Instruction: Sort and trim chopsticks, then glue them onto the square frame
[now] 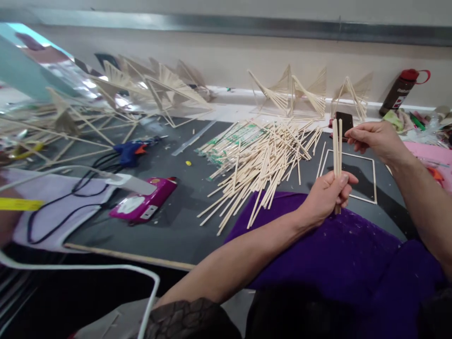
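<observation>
My left hand (334, 190) is closed round a few thin wooden sticks (337, 146), which stand nearly upright above the purple cloth (318, 254). Just right of their upper ends is my right hand (370, 136), its thumb and forefinger pinched together; whatever may be between them is too small to make out. Behind my hands a square frame of sticks (375, 183) lies on the dark board (183, 235). To the left spreads a loose pile of wooden sticks (264, 165), partly over clear plastic packets (233, 141) with green print.
At left lie a blue glue gun (129, 153) and a magenta power strip (143, 200) with a white plug and cables. Twisted stick models (307, 92) stand along the wall. A phone (344, 120) and a dark bottle (399, 92) with a red lid are at the back right.
</observation>
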